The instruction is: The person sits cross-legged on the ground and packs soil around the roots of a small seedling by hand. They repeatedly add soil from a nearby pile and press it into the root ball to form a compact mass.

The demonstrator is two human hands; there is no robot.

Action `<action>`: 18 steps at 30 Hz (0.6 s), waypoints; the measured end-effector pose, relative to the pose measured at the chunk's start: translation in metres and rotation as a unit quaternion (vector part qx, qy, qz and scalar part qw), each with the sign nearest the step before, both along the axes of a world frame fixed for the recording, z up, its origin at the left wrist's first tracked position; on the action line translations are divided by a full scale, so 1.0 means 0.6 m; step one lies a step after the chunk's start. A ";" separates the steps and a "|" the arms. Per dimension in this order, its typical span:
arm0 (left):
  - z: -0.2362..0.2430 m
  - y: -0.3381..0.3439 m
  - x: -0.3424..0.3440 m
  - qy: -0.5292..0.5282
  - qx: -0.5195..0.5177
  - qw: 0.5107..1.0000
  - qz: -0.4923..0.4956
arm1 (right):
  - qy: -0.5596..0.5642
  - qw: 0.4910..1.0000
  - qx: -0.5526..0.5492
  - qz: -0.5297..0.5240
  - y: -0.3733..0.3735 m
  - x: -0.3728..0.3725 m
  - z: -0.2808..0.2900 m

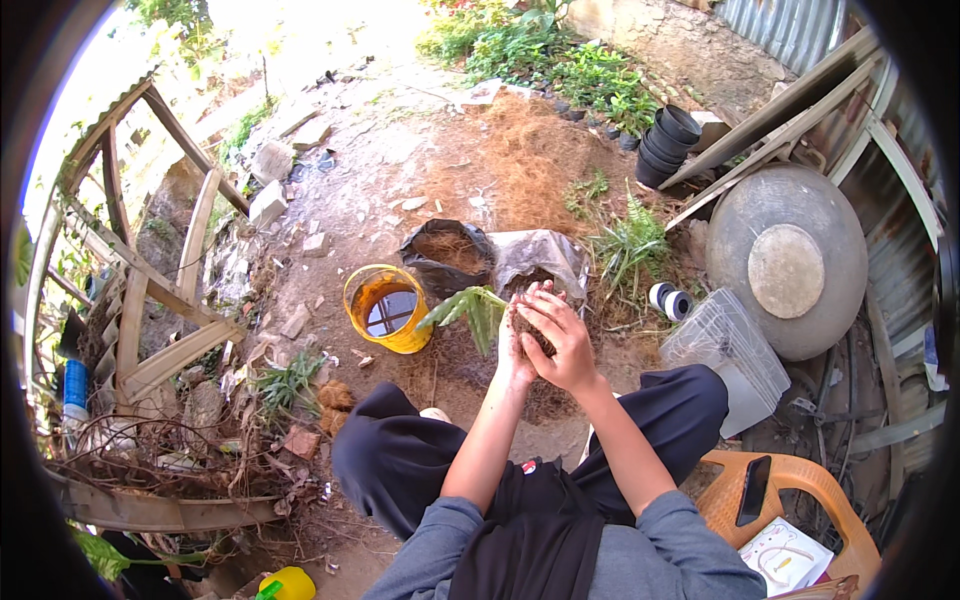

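Note:
My left hand (514,345) and my right hand (562,345) are cupped together above my lap. Between them they hold a leafy seedling (470,312) by the dark soil around its roots. Its long green leaves droop out to the left, past my left hand. Soil smudges my fingers, and part of the root ball is hidden by my palms. Just beyond my hands lies a greyish sack (540,252) with dark soil at its mouth. Beside it stands a black plastic bag (450,262) holding brown fibre. A yellow bucket (405,338) of dark liquid stands left of the bag.
Stacked black pots (662,150) stand at the far right, near potted plants (600,85). A large round grey vessel (838,290) leans beside clear plastic sheets (728,350). At right, an orange chair (722,490) bears a phone (753,490). Broken wooden framing (150,290) is on the left.

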State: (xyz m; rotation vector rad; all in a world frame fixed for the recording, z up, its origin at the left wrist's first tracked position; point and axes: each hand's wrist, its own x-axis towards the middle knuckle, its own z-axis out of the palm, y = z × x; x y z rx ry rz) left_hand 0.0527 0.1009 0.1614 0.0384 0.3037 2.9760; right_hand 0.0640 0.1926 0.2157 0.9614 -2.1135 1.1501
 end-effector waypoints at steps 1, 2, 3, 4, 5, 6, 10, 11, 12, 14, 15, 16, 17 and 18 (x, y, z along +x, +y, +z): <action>0.001 0.003 0.001 0.022 0.002 1.000 0.004 | -0.013 1.000 -0.006 -0.008 -0.001 0.001 -0.001; 0.002 0.005 0.001 0.005 0.004 1.000 0.009 | -0.019 1.000 -0.017 -0.011 -0.004 0.001 -0.003; 0.004 0.006 0.002 -0.020 -0.002 1.000 0.014 | -0.026 0.999 -0.027 -0.012 -0.006 0.002 -0.007; 0.006 0.006 0.000 -0.027 -0.009 0.999 0.019 | -0.033 0.999 -0.038 -0.013 -0.008 0.002 -0.011; 0.009 0.004 0.000 -0.023 -0.009 1.000 0.009 | -0.040 0.998 -0.049 -0.014 -0.010 0.003 -0.016; 0.013 0.000 0.001 -0.013 -0.019 1.000 -0.001 | -0.047 0.997 -0.060 -0.016 -0.010 0.002 -0.022; 0.024 -0.009 -0.004 -0.069 -0.166 0.984 0.018 | -0.116 0.975 -0.181 -0.047 -0.011 -0.014 -0.056; 0.024 -0.010 -0.004 -0.094 -0.156 0.983 0.009 | -0.198 0.943 -0.261 -0.050 -0.013 -0.021 -0.067; 0.023 -0.009 -0.004 -0.124 -0.136 0.983 -0.008 | -0.295 0.879 -0.375 -0.023 -0.010 -0.027 -0.077; 0.015 -0.004 -0.001 -0.149 -0.139 0.979 -0.004 | -0.430 0.722 -0.542 0.013 -0.003 -0.035 -0.097; 0.010 0.000 0.000 -0.125 -0.191 0.973 0.030 | -0.436 0.703 -0.560 0.050 0.001 -0.036 -0.106; 0.004 0.004 0.001 -0.108 -0.238 0.963 0.065 | -0.456 0.675 -0.577 0.061 0.005 -0.035 -0.114; -0.002 0.008 0.000 -0.093 -0.283 0.949 0.099 | -0.484 0.640 -0.594 0.052 0.008 -0.032 -0.121; -0.007 0.011 -0.004 -0.097 -0.291 0.945 0.115 | -0.511 0.601 -0.612 0.055 0.007 -0.033 -0.127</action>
